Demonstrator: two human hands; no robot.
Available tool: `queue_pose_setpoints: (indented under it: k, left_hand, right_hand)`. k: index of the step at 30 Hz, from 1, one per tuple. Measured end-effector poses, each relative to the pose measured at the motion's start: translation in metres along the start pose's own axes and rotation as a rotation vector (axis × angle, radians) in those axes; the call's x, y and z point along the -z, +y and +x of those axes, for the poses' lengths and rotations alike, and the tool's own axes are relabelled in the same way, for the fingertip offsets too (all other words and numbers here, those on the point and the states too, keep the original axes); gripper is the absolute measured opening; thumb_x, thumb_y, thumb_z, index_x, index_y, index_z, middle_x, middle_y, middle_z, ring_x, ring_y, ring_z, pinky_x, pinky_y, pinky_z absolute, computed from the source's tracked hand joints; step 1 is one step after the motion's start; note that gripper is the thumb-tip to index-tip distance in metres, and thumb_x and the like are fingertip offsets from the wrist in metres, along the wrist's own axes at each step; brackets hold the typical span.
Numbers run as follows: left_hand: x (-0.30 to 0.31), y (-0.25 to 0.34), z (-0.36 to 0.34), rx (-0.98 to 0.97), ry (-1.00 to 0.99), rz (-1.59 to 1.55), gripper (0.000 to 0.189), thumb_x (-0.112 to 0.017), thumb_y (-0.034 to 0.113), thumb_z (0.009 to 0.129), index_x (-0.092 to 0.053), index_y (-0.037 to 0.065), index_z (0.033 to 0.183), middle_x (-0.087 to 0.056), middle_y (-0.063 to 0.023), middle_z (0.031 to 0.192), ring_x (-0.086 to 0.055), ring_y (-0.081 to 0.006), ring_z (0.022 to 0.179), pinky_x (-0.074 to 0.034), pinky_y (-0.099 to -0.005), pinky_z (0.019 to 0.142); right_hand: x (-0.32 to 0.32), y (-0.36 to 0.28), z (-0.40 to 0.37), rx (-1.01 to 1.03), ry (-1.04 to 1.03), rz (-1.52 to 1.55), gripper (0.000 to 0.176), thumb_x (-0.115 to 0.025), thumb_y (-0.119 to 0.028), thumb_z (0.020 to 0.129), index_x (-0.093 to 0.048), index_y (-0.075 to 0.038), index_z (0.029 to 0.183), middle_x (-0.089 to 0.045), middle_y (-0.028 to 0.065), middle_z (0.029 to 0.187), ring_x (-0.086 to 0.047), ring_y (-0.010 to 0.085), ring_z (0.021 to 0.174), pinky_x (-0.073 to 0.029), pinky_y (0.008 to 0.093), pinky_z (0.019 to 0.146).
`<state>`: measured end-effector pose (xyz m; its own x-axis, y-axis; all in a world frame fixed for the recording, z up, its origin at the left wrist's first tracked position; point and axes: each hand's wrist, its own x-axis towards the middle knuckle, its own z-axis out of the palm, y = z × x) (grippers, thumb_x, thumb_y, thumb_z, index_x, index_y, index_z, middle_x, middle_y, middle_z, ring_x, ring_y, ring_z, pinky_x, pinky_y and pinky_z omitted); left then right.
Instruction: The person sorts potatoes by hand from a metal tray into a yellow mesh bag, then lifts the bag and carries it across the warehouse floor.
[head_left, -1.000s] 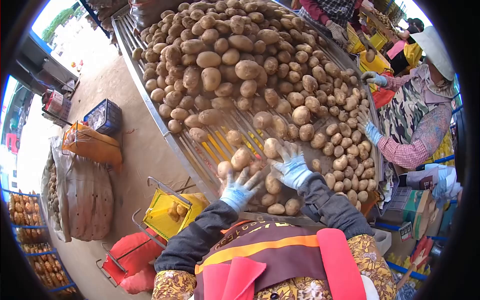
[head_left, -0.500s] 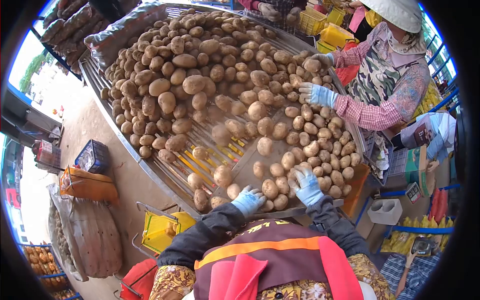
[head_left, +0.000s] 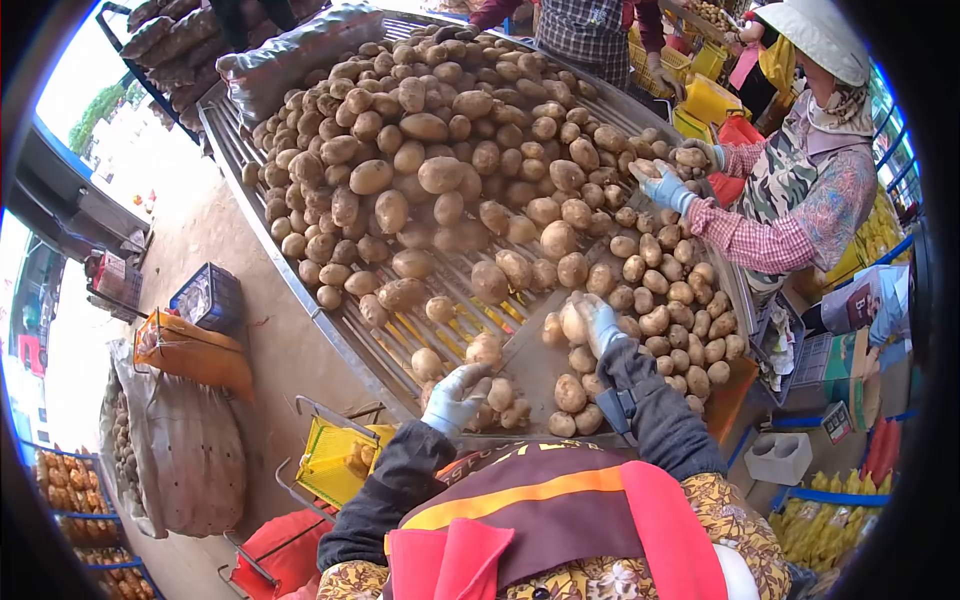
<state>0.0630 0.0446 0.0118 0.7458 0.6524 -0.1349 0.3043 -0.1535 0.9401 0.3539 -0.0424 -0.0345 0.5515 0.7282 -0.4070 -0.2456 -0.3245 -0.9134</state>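
A large heap of brown potatoes [head_left: 425, 125] covers the slatted metal sorting table [head_left: 355, 350]. My left hand [head_left: 453, 400], in a white and light-blue glove, is at the table's near edge beside a few potatoes [head_left: 502, 393]. Its thumb and fingers are apart with nothing between them. Farther right, my right hand [head_left: 603, 328] is gloved too and closed around a pale potato [head_left: 574, 322]; part of its grip is hidden from above. Smaller potatoes [head_left: 690, 318] lie close together to the right of this hand.
Across the table's right side, a co-worker's gloved hands [head_left: 668, 185] hold potatoes. Another person [head_left: 583, 38] stands at the far edge. A full sack [head_left: 297, 68] rests at the far left corner. Beside my left arm stands a yellow basket [head_left: 335, 463]; an orange panel [head_left: 733, 400] borders the right corner.
My left hand has moved left and lifted slightly. My right hand has shifted farther in and taken hold of a potato. The co-worker's hands have come together around potatoes. The view has shifted.
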Motion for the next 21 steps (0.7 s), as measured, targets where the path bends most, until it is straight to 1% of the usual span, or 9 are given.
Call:
queue_pose_setpoints:
  k: [4,7,8,11,12,15,16,19,21]
  left_hand:
    - [0.001,0.008,0.012,-0.233,0.037,0.138,0.079,-0.079,0.015,0.077,-0.036,0.003,0.142,-0.042,-0.0170,0.139,-0.047,-0.0271,0.126,-0.042,-0.0362,0.102]
    - [-0.005,0.027,0.022,-0.452,0.089,0.237,0.090,-0.084,0.019,0.070,-0.034,0.003,0.143,-0.032,-0.0200,0.145,-0.037,-0.0313,0.134,-0.040,-0.0387,0.105]
    - [-0.009,0.027,0.025,-0.469,0.060,0.111,0.095,-0.086,0.023,0.065,-0.034,0.007,0.143,-0.029,-0.0243,0.147,-0.032,-0.0408,0.135,-0.036,-0.0440,0.108]
    - [-0.012,0.027,0.030,-0.517,0.066,0.047,0.082,-0.086,0.013,0.064,-0.045,0.006,0.135,-0.040,-0.0194,0.139,-0.044,-0.0326,0.127,-0.039,-0.0398,0.104]
    - [-0.011,0.020,0.028,-0.491,0.102,-0.045,0.068,-0.082,0.008,0.069,-0.050,0.003,0.128,-0.050,-0.0154,0.128,-0.052,-0.0284,0.117,-0.043,-0.0378,0.100]
    - [0.012,0.010,0.017,0.011,0.167,-0.671,0.053,-0.066,0.042,0.088,-0.052,0.003,0.121,-0.062,-0.0114,0.107,-0.063,-0.0248,0.097,-0.050,-0.0386,0.090]
    - [0.020,-0.002,0.016,0.069,0.187,-0.905,0.056,-0.061,0.049,0.088,-0.052,0.004,0.120,-0.062,-0.0123,0.107,-0.063,-0.0257,0.095,-0.051,-0.0411,0.088]
    - [0.048,-0.024,0.011,0.255,0.206,-1.372,0.057,-0.059,0.054,0.088,-0.052,0.006,0.118,-0.063,-0.0152,0.111,-0.063,-0.0317,0.100,-0.053,-0.0484,0.087]
    - [0.055,-0.019,0.006,0.288,0.177,-1.469,0.054,-0.059,0.052,0.088,-0.052,0.009,0.119,-0.063,-0.0157,0.111,-0.063,-0.0335,0.101,-0.053,-0.0499,0.087]
  right_hand:
    - [-0.048,-0.037,-0.039,-0.298,-0.519,0.705,0.047,-0.042,-0.049,0.098,-0.054,-0.007,0.113,-0.065,0.0133,0.103,-0.066,0.0257,0.091,-0.057,0.0391,0.075]
    - [-0.084,-0.034,-0.052,-0.303,-0.518,0.799,0.048,-0.042,-0.050,0.097,-0.053,-0.006,0.115,-0.064,0.0132,0.107,-0.064,0.0262,0.095,-0.056,0.0401,0.078]
    - [-0.092,-0.033,-0.058,-0.365,-0.409,0.739,0.054,-0.041,-0.049,0.098,-0.053,-0.002,0.123,-0.063,0.0134,0.110,-0.066,0.0273,0.092,-0.058,0.0372,0.077]
    - [-0.103,0.017,-0.044,-0.051,-0.301,0.394,0.040,-0.047,-0.040,0.099,-0.060,-0.004,0.108,-0.065,0.0111,0.099,-0.064,0.0156,0.085,-0.053,0.0299,0.070]
    - [-0.108,0.016,-0.043,-0.030,-0.094,-0.017,0.035,-0.049,-0.036,0.098,-0.062,-0.004,0.095,-0.066,0.0118,0.081,-0.064,0.0162,0.077,-0.050,0.0333,0.065]
    - [-0.095,-0.050,-0.064,0.036,-0.059,-0.430,0.031,-0.052,-0.032,0.097,-0.061,-0.003,0.091,-0.064,0.0127,0.070,-0.064,0.0246,0.071,-0.050,0.0374,0.066]
    - [-0.088,-0.056,-0.061,0.268,0.094,-0.654,0.024,-0.056,-0.028,0.095,-0.062,-0.005,0.091,-0.067,0.0122,0.076,-0.064,0.0320,0.073,-0.051,0.0397,0.068]
    - [-0.082,-0.042,-0.045,0.724,-0.186,-1.076,0.036,-0.062,-0.021,0.085,-0.059,-0.011,0.120,-0.055,0.0145,0.126,-0.054,0.0336,0.112,-0.046,0.0412,0.094]
    - [-0.106,-0.031,-0.049,0.691,-0.394,-1.262,0.055,-0.066,-0.019,0.081,-0.051,-0.016,0.134,-0.041,0.0127,0.141,-0.042,0.0366,0.125,-0.036,0.0433,0.106]
